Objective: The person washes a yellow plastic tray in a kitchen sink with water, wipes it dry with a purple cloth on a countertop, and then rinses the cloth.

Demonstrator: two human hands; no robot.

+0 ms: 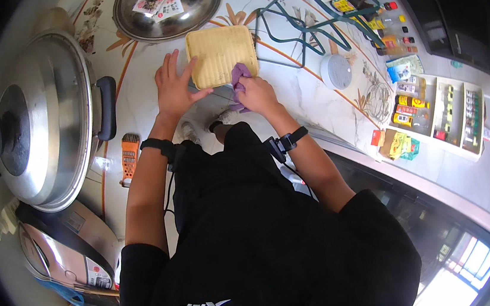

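Note:
A square, ribbed yellow tray or lid (219,55) lies on the marble-patterned counter (138,74) before me. My left hand (176,85) is at its left edge with fingers spread; a fingertip overlaps the edge, though firm contact cannot be told. In my right hand (255,92) is a crumpled purple cloth (240,73), held against the tray's lower right corner. Part of the cloth hangs below the counter-side edge of the tray. Beyond the tray is a round metal lid (195,17) with small printed packets (169,6) on it.
Left stand a large lidded steel pot (51,124), an orange grater (130,158) and a rice cooker (64,248). To the right are a green metal rack (280,39), a round grey-white container (336,72), several sauce bottles (394,41) and a divided white organizer (435,119).

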